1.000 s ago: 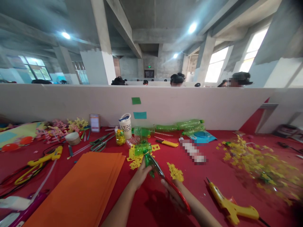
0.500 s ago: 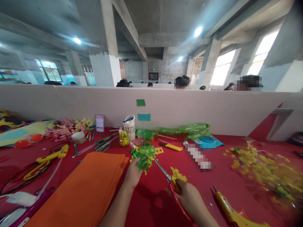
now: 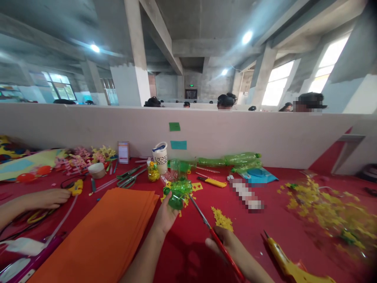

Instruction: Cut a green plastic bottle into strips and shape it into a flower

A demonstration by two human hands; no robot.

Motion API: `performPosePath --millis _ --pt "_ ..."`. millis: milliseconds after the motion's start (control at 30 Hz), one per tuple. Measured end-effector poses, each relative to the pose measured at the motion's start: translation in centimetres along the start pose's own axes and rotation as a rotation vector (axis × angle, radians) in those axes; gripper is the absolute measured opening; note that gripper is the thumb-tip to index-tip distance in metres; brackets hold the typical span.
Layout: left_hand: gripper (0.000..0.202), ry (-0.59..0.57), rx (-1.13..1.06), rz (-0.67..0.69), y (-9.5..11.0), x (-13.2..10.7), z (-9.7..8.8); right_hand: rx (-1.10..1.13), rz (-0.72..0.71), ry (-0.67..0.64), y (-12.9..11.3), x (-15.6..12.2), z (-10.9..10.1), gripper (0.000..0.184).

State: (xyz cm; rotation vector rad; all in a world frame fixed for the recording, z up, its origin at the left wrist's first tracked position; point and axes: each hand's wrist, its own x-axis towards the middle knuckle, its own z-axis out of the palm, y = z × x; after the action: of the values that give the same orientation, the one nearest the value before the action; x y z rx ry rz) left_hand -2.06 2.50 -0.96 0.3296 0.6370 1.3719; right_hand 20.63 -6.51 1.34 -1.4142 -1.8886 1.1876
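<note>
Head view: left forearm reaches up from the bottom edge, left hand (image 3: 165,215) clamped around a bottle piece (image 3: 176,203), thumb up along its side. Right forearm angles in from lower right, right hand (image 3: 228,240) gripping the scissors (image 3: 217,236), blades pointing up-left. Hands apart; bottle piece is in the left hand, ahead and left of the right hand, with the scissors' tips just beside it. Bottle piece: clear green plastic, shiny, rounded. Scissors: metal blades, red handles. Stars (image 3: 222,219), yellow, flat, heap near the right hand. Smooth orange sheets (image 3: 100,236) lie stacked left of the left forearm, on red table (image 3: 188,263).
</note>
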Motion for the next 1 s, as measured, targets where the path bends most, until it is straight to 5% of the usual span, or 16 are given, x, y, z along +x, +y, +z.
performPosePath --millis 200,500,667,1000 --pt "0.022 0.026 0.096 0.042 -0.7 -0.2 0.5 -0.159 0.055 0.002 -0.1 0.2 0.3 0.055" --pt "0.019 -0.05 0.161 0.057 -1.1 -0.8 0.9 0.296 0.152 -0.142 -0.7 0.1 0.4 0.06" --pt "0.012 0.086 0.201 0.111 -1.4 -0.1 0.3 0.15 0.112 -0.093 -0.3 0.1 0.7 0.058" --pt "0.03 0.083 0.327 0.22 -1.8 -0.3 0.3 -0.028 0.085 -0.115 0.0 0.0 1.0 0.055"
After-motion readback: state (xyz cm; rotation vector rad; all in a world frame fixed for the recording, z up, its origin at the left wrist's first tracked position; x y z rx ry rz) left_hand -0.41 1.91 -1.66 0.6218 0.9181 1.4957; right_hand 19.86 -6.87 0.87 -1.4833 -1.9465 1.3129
